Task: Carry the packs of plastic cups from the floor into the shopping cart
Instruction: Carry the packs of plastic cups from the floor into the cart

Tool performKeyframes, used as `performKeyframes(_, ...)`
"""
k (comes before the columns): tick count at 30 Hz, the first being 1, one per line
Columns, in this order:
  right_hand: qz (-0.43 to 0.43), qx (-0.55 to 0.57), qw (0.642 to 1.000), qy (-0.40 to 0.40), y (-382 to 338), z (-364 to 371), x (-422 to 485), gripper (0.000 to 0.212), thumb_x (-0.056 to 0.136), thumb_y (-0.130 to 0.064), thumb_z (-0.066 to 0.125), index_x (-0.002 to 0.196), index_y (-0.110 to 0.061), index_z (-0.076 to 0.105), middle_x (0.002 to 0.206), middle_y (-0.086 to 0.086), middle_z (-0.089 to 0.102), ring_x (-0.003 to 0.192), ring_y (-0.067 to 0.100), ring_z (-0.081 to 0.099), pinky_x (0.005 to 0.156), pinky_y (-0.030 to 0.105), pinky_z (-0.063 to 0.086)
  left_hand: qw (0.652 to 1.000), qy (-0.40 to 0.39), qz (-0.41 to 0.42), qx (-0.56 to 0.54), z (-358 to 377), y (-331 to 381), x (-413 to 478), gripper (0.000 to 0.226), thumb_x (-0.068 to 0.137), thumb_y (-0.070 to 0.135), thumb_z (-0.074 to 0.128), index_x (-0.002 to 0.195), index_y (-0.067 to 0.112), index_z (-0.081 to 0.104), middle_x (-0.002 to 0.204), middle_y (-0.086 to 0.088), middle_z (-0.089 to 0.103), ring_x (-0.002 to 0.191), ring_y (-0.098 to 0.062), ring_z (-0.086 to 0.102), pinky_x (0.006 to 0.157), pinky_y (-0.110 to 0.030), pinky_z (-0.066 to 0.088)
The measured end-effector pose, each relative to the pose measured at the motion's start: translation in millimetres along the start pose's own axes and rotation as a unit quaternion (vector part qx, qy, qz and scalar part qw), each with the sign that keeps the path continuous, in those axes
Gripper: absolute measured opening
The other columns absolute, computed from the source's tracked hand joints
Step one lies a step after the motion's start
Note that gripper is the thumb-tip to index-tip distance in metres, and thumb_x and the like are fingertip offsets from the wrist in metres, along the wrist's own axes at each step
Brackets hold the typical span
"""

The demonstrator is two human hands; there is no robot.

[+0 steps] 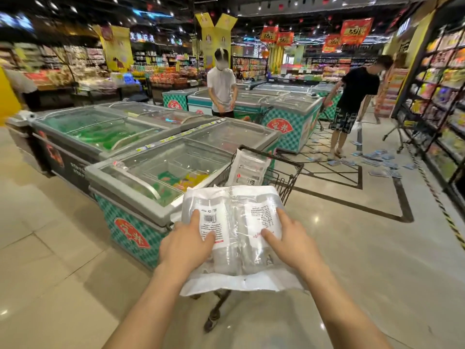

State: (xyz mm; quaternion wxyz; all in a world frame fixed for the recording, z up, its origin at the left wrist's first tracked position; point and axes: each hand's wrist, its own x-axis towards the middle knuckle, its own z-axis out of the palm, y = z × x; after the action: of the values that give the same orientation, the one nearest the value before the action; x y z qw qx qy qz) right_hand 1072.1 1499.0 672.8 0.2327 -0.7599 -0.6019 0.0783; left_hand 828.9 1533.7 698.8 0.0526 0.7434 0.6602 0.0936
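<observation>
Item: pack of plastic cups (234,215), clear film with white printed labels, two sleeves of cups side by side. It is held in the air at near centre, off the floor (352,248). Its long axis runs near to far, and its far edge overlaps the near end of the shopping cart (292,172), which lies straight ahead and below; judged, the drop is forward and down. Grip: left hand (186,245) on the left edge and right hand (289,244) on the right, about level, neither nearer the cart. Each lays two digits flat on the top face; the remaining fingers are hidden beneath, presumably clamping from below. Cart contents: a second pack (247,168), standing on end at the far left. Surroundings: freezer chest (118,183) touching or just beside the cart's left; blue packets (380,157) strewn far right; two bystanders, white shirt (221,86) and black shirt (359,89), far.
</observation>
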Motion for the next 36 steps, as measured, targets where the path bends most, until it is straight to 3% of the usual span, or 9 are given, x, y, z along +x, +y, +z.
performKeyframes(7, -0.014, 0.007, 1.000, -0.011, 14, 34, 180, 0.079, 0.088, -0.065, 0.042, 0.153, -0.032, 0.010, 0.134, 0.010, 0.048, 0.115, 0.029, 0.054, 0.091, 0.044, 0.049, 1.000, 0.004, -0.023, 0.002, 33, 23, 181, 0.074, 0.093, 0.063, 0.031, 0.154, 0.030, 0.005, 0.142, -0.021, 0.043, 0.116, -0.036, 0.056, 0.087, -0.041, 0.046)
performKeyframes(10, -0.018, -0.005, 1.000, -0.007, 16, 32, 248, 0.076, 0.090, -0.062, 0.043, 0.152, -0.031, 0.012, 0.137, 0.012, 0.047, 0.117, 0.030, 0.053, 0.090, 0.042, 0.048, 0.999, 0.011, -0.029, -0.018, 37, 39, 250, 0.070, 0.093, 0.060, 0.036, 0.151, 0.030, 0.012, 0.133, -0.020, 0.049, 0.114, -0.038, 0.056, 0.087, -0.041, 0.045)
performKeyframes(18, -0.033, -0.016, 0.998, -0.047, 32, 55, 410, 0.076, 0.092, -0.064, 0.040, 0.153, -0.034, 0.008, 0.142, 0.013, 0.043, 0.125, 0.029, 0.048, 0.096, 0.044, 0.045, 0.998, 0.030, -0.050, -0.025, 61, 59, 393, 0.067, 0.092, 0.060, 0.036, 0.148, 0.028, 0.015, 0.128, -0.017, 0.053, 0.108, -0.035, 0.059, 0.083, -0.041, 0.046)
performKeyframes(23, -0.114, 0.007, 0.990, -0.077, 64, 99, 506, 0.077, 0.091, -0.070, 0.034, 0.154, -0.036, 0.008, 0.155, 0.007, 0.031, 0.135, 0.026, 0.041, 0.105, 0.046, 0.041, 0.993, 0.020, -0.112, -0.041, 105, 69, 461, 0.070, 0.094, 0.057, 0.035, 0.152, 0.028, 0.009, 0.138, -0.022, 0.046, 0.113, -0.038, 0.056, 0.087, -0.041, 0.044)
performKeyframes(28, -0.172, 0.060, 0.976, -0.116, 104, 125, 617, 0.078, 0.089, -0.059, 0.051, 0.154, -0.032, 0.018, 0.154, 0.001, 0.032, 0.138, 0.018, 0.035, 0.106, 0.039, 0.037, 0.976, 0.005, -0.175, -0.131, 175, 94, 540, 0.075, 0.095, 0.056, 0.040, 0.154, 0.024, 0.007, 0.146, -0.021, 0.038, 0.123, -0.038, 0.049, 0.094, -0.042, 0.044)
performKeyframes(30, -0.191, 0.065, 0.971, -0.127, 117, 129, 656, 0.074, 0.091, -0.052, 0.055, 0.154, -0.032, 0.019, 0.152, 0.005, 0.032, 0.131, 0.023, 0.042, 0.102, 0.038, 0.039, 0.964, -0.011, -0.192, -0.182, 201, 109, 568, 0.077, 0.095, 0.055, 0.042, 0.155, 0.024, 0.005, 0.151, -0.018, 0.032, 0.131, -0.036, 0.043, 0.100, -0.040, 0.041)
performKeyframes(33, -0.215, 0.039, 0.965, -0.146, 128, 133, 704, 0.067, 0.093, -0.054, 0.049, 0.150, -0.041, 0.016, 0.149, 0.005, 0.029, 0.098, 0.026, 0.062, 0.090, 0.041, 0.048, 0.940, -0.019, -0.209, -0.270, 233, 125, 606, 0.082, 0.094, 0.056, 0.047, 0.156, 0.025, 0.003, 0.160, -0.009, 0.020, 0.144, -0.026, 0.027, 0.111, -0.034, 0.029)
performKeyframes(36, -0.238, 0.009, 0.960, -0.146, 130, 137, 744, 0.064, 0.094, -0.055, 0.045, 0.149, -0.044, 0.014, 0.150, 0.006, 0.024, 0.098, 0.029, 0.063, 0.084, 0.046, 0.053, 0.922, -0.001, -0.217, -0.321, 255, 133, 636, 0.084, 0.093, 0.057, 0.049, 0.156, 0.028, 0.001, 0.161, 0.001, 0.017, 0.146, -0.021, 0.020, 0.115, -0.034, 0.024)
